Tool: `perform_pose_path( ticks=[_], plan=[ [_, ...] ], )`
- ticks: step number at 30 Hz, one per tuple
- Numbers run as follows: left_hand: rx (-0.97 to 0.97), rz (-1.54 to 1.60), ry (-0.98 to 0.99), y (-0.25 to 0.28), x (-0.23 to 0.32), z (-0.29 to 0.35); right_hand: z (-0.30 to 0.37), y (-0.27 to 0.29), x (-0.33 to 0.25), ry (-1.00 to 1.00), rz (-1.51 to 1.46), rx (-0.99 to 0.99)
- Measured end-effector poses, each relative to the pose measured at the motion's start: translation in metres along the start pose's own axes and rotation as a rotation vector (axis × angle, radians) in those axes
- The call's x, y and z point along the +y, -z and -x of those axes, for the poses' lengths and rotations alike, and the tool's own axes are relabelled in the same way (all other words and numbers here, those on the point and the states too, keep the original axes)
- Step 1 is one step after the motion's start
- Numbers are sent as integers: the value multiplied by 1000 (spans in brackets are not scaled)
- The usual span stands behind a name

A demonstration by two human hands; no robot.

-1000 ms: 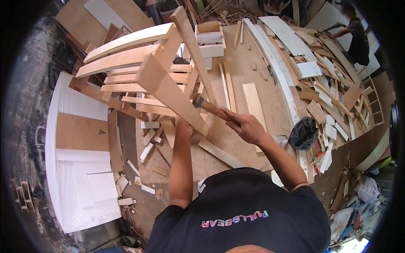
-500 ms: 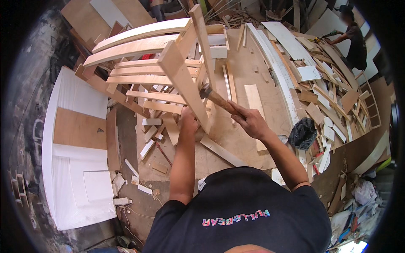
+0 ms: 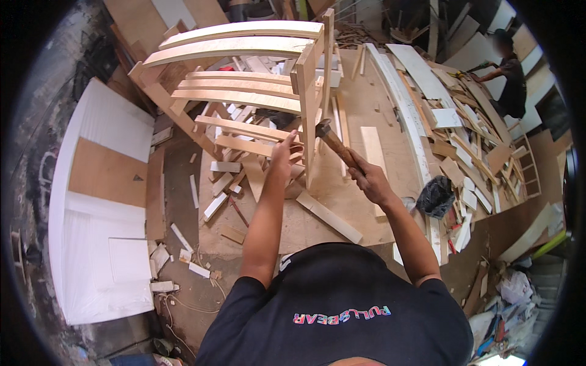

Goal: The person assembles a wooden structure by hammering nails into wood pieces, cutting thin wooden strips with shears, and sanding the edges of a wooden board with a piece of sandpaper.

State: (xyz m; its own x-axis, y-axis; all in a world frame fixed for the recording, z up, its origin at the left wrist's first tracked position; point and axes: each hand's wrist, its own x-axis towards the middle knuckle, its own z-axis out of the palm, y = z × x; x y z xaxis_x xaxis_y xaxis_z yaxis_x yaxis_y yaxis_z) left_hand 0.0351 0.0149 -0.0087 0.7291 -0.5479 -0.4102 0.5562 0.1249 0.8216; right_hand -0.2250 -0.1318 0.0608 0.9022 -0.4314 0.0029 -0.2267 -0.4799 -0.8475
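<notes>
My right hand (image 3: 370,182) is closed around the wooden handle of a hammer (image 3: 339,148). The hammer's dark metal head is close beside the right-hand upright of a pale slatted wooden frame (image 3: 307,79). On the other side of that upright, my left hand (image 3: 287,154) has its fingers stretched out at the ends of the lower slats. Whether it bears on the wood is hard to tell. Curved slats (image 3: 235,49) span the top of the frame, and more run across its middle and lower part.
Loose offcuts lie under the frame, and a plank (image 3: 329,216) rests on the board floor before me. To the right are a long white board (image 3: 400,116), a black plastic bag (image 3: 436,197) and a scrap-wood heap. A white panel (image 3: 101,244) stands left. Another person (image 3: 510,73) works far right.
The slatted frame has turned, its right upright swinging right and now seen more edge-on. My left hand has moved up with its fingers extending. The hammer has shifted right with my right hand.
</notes>
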Motion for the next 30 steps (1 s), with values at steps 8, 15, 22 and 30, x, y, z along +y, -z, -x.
perform_pose_path(
  ticks=[8,15,22,30],
  plan=[
    [-130,18,9,8,-2,0,5,0,-19,-116,-8,26],
    [-97,97,0,0,-12,-6,2,4,-30,-214,38,10],
    [-90,70,23,2,-13,-9,2,-3,-58,-365,26,48],
    [-73,48,14,2,-20,-9,4,-3,-60,-360,115,61]
  ],
)
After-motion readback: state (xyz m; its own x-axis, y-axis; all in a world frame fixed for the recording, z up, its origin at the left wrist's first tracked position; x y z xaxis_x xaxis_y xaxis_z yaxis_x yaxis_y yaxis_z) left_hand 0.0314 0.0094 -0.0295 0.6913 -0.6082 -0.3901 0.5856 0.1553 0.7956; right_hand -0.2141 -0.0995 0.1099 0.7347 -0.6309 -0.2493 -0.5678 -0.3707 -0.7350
